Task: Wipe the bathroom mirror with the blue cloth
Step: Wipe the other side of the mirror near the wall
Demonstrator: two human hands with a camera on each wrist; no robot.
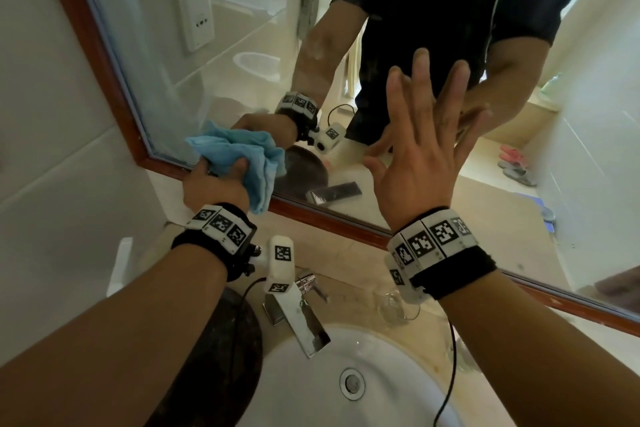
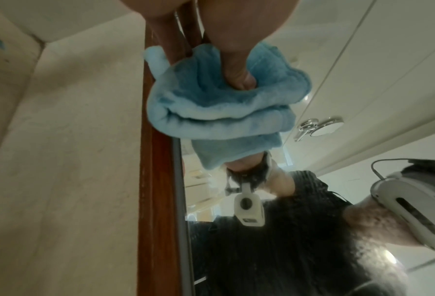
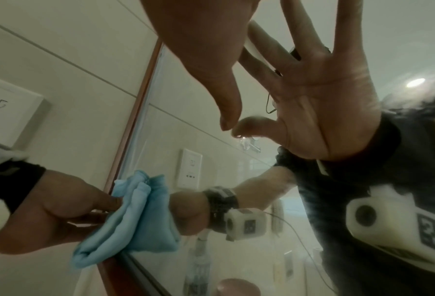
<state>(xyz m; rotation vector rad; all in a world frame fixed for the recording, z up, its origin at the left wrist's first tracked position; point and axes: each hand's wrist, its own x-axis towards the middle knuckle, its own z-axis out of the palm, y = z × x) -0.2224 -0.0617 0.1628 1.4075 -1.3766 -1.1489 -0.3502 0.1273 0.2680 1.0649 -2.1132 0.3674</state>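
Left hand (image 1: pixel 216 184) grasps the bunched blue cloth (image 1: pixel 239 159), thumb dug into the folds, and holds it against the mirror (image 1: pixel 214 55) at its lower-left corner, left of centre in the head view. Cloth overlaps the brown wooden frame (image 1: pixel 104 55) there; left wrist view shows it straddling frame and glass, with its reflection right below. Right hand (image 1: pixel 420 156) is released, 5 fingers spread and straight, palm facing the glass right of centre. In the right wrist view the thumb tip meets its reflection, so at least the thumb touches; can't tell for the palm. White sink (image 1: pixel 311 392) sits at bottom centre with a chrome faucet (image 1: pixel 301 312) above it; wall socket (image 3: pixel 8 118) at left edge of the right wrist view
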